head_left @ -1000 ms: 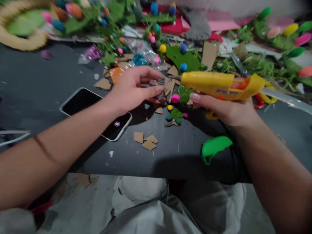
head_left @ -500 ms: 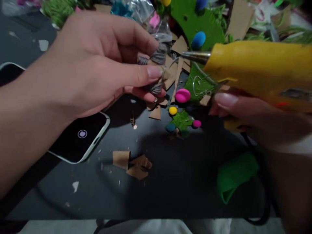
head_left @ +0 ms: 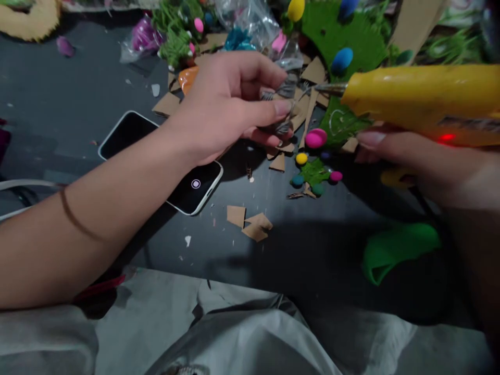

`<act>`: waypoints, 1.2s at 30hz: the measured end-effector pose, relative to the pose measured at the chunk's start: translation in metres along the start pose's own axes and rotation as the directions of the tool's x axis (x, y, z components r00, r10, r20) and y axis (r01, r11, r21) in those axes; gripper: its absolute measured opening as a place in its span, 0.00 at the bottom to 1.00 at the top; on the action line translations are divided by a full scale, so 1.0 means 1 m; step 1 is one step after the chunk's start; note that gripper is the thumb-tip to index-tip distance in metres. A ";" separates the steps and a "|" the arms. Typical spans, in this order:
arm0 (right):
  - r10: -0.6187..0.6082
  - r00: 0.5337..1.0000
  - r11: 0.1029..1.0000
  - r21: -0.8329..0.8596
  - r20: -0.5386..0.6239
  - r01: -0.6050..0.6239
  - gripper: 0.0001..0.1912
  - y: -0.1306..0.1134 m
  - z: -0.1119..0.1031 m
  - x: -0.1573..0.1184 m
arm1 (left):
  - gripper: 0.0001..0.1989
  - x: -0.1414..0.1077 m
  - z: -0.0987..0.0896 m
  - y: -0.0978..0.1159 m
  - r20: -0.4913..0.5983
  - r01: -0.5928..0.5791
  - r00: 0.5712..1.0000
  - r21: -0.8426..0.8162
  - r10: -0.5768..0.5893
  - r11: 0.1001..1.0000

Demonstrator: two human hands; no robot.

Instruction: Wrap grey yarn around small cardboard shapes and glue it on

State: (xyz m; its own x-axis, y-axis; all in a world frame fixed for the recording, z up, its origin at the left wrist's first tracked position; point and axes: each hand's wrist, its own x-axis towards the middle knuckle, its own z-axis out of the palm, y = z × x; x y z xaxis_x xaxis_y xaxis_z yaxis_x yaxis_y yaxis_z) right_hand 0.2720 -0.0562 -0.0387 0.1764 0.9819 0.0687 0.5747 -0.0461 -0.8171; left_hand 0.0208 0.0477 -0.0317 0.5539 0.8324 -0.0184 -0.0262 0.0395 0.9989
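Observation:
Between the thumb and fingers of my left hand (head_left: 242,104) is a small cardboard piece wrapped in grey yarn (head_left: 287,87). My right hand (head_left: 422,161) grips a yellow hot glue gun (head_left: 410,96), whose red light is lit. The gun's metal nozzle (head_left: 330,88) points left, a short way to the right of the yarn-wrapped piece; whether they touch I cannot tell. Under and beside the nozzle lie cardboard scraps (head_left: 312,70) and green felt (head_left: 344,122) with a pink oval (head_left: 315,138). Part of the wrapped piece is hidden by my fingers.
A phone (head_left: 195,190) lies beneath my left forearm. Nearer the front are cardboard offcuts (head_left: 258,226) and a green curled strip (head_left: 402,247). A small green felt shape with coloured dots (head_left: 314,172) sits mid-table. Plastic wrapping (head_left: 250,23) and a larger green felt piece (head_left: 316,26) crowd the back.
The view has shifted, so the hands and table things sit further right and more of the left forearm and my lap shows. Both hands keep their holds.

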 end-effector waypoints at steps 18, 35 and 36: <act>-0.106 0.993 0.985 -0.133 0.053 0.112 0.16 -0.015 -0.001 0.002 | 0.11 0.000 0.001 0.003 -0.047 0.075 0.996 0.037 -0.073 0.997; -0.082 0.996 0.996 -0.042 0.023 0.083 0.16 -0.008 -0.002 0.005 | 0.10 0.000 -0.003 -0.001 -0.052 0.031 0.998 0.034 -0.030 0.999; -0.072 0.997 0.996 -0.046 0.015 0.073 0.15 -0.007 -0.001 0.005 | 0.10 0.001 -0.003 -0.002 -0.052 0.033 0.998 0.042 -0.031 0.999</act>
State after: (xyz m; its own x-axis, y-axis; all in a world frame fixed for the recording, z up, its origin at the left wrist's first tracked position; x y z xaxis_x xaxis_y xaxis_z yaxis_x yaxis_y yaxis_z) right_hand 0.2702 -0.0516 -0.0322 0.1226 0.9853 0.1189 0.6224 0.0169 -0.7825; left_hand 0.0184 0.0498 -0.0336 0.5103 0.8584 -0.0516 0.0273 0.0438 0.9987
